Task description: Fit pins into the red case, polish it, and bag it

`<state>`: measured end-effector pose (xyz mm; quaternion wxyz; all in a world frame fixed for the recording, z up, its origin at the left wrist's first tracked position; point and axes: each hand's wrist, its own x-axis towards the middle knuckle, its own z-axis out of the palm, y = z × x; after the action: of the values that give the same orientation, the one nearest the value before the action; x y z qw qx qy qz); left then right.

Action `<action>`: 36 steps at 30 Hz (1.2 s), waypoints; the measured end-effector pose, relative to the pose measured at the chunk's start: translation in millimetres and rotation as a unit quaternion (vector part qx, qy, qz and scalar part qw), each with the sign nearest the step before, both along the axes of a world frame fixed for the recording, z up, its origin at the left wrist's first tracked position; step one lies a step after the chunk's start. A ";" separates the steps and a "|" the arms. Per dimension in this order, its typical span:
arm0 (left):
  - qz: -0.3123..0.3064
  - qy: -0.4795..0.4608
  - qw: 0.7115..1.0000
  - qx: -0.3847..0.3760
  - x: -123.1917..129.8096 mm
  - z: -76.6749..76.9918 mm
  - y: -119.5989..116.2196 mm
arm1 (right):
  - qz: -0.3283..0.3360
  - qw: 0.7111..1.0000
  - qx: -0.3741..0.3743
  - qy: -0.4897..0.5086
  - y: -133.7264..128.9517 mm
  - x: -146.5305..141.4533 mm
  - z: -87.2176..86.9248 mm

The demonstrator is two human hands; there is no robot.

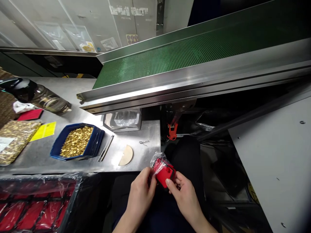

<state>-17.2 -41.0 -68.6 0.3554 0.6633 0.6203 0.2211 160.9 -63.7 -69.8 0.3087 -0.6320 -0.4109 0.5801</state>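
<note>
Over the lap, a small red item with black edges [164,174] sits partly inside a clear plastic bag [157,158]. My left hand [143,191] pinches the bag at the item's left side, thumb and index finger together. On the other side, my right hand [185,194] grips the item's lower right corner, thumb on the red face and fingers behind it. The bag covers the item's upper left end, close to the metal table's [143,161] front corner.
A blue bin [57,142] of gold pieces, tweezers [106,148], a beige half-disc [126,156], a clear tray [121,121] and a bottle [46,97] stand on the table. Behind runs a green conveyor [150,61]. A crate of wrapped red items [34,213] is lower left.
</note>
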 end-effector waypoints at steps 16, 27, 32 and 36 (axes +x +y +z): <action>0.131 -0.379 0.884 -0.239 6.9 2.4 -1.2 | 0.246 0.908 0.052 -0.336 13.4 -16.7 23.2; -0.021 0.161 0.981 0.109 -19.6 -12.4 3.5 | 0.372 0.856 0.119 -0.339 21.3 -27.5 23.6; -0.142 0.079 0.973 0.165 -14.4 -1.7 2.7 | 0.389 0.857 0.125 -0.313 25.8 -20.2 26.2; -0.170 -0.105 0.962 0.186 -25.0 12.7 -4.1 | 0.379 0.883 0.145 -0.236 30.2 -9.7 40.1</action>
<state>-42.2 -45.1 -55.9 0.3210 0.7863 0.4058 0.3376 151.2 -33.5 -29.7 0.0474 -0.4944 -0.7595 0.4201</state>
